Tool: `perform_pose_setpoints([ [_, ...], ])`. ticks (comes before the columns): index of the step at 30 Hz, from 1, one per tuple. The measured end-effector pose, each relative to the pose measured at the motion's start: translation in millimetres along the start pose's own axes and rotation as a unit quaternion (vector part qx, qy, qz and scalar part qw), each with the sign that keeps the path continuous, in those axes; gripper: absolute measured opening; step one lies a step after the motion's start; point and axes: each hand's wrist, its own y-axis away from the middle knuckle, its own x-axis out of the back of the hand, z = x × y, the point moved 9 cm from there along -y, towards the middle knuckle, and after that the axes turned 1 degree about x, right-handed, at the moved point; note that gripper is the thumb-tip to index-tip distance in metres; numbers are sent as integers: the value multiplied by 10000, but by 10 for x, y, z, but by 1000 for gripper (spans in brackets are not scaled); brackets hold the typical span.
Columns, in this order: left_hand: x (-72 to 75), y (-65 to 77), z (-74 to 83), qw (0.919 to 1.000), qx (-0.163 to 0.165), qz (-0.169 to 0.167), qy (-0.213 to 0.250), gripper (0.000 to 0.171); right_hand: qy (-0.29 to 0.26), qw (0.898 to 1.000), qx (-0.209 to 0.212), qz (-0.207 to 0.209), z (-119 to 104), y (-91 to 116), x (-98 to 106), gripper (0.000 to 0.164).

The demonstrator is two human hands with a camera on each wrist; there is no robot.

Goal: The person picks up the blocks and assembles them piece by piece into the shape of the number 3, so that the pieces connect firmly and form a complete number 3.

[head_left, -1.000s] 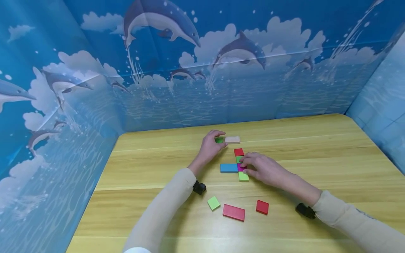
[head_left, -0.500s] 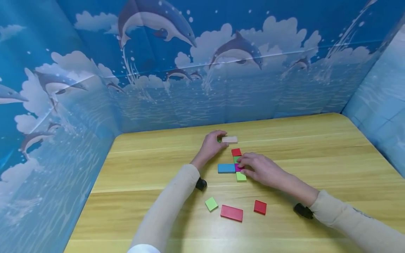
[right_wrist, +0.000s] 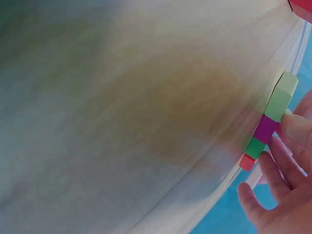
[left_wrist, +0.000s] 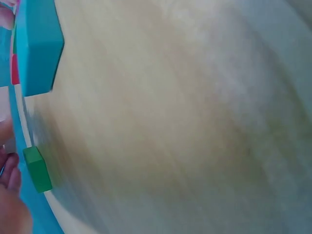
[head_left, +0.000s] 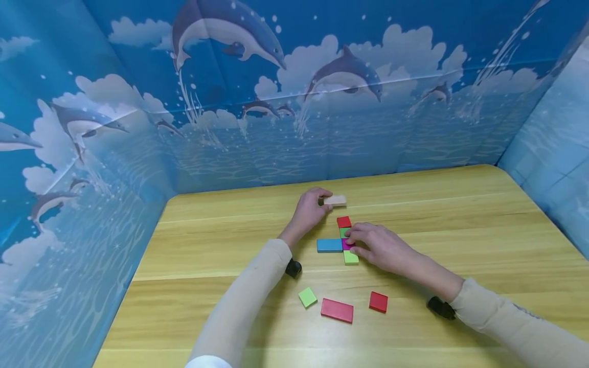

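Observation:
My left hand (head_left: 309, 210) pinches the left end of a pale wooden block (head_left: 337, 200) between thumb and fingers. A green block (left_wrist: 37, 169) stands on the table near that hand in the left wrist view; the hand hides it in the head view. My right hand (head_left: 384, 246) rests with loosely bent fingers at a column of small blocks, touching around the purple block (right_wrist: 265, 129). From far to near the column runs red block (head_left: 343, 222), green block (right_wrist: 255, 147), purple, light green block (head_left: 351, 257). A blue block (head_left: 329, 246) adjoins the purple one on its left.
Nearer on the wooden table (head_left: 207, 286) lie a loose light green block (head_left: 308, 297), a long red block (head_left: 337, 310) and a square red block (head_left: 378, 302). A dolphin-print curtain (head_left: 285, 138) stands behind the table and at its sides.
The view has shifted slightly. My left hand has moved from around the green block to the pale block and now grips its end. The right hand stays at the column.

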Motion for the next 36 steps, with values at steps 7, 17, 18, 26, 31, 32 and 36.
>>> perform_pose_setpoints([
  [7, 55, 77, 54, 9991, -211, 41, 376, 31, 30, 10000, -16, -24, 2, -2, -11, 18],
  [17, 71, 229, 58, 9965, -53, 128, 828, 33, 62, 10000, -16, -15, -4, 5, -8, 19],
  [18, 74, 240, 53, 9959, -44, 137, 889, 33, 61, 10000, -17, -11, -3, 4, -10, 19],
  [26, 92, 338, 9, 9941, 72, 51, 1080, 32, 28, 10000, -17, 61, -6, 3, 0, 18],
  [31, 87, 369, -14, 9953, 128, -91, 955, 31, -52, 9999, -111, -5, 0, 4, -2, 18],
  [32, 87, 371, -19, 9957, 140, -103, 907, 31, -58, 9999, -124, -20, 2, 5, -5, 18],
  [36, 83, 363, -41, 9972, 162, -116, 718, 31, -80, 9998, -141, -64, 3, 6, -13, 18],
])
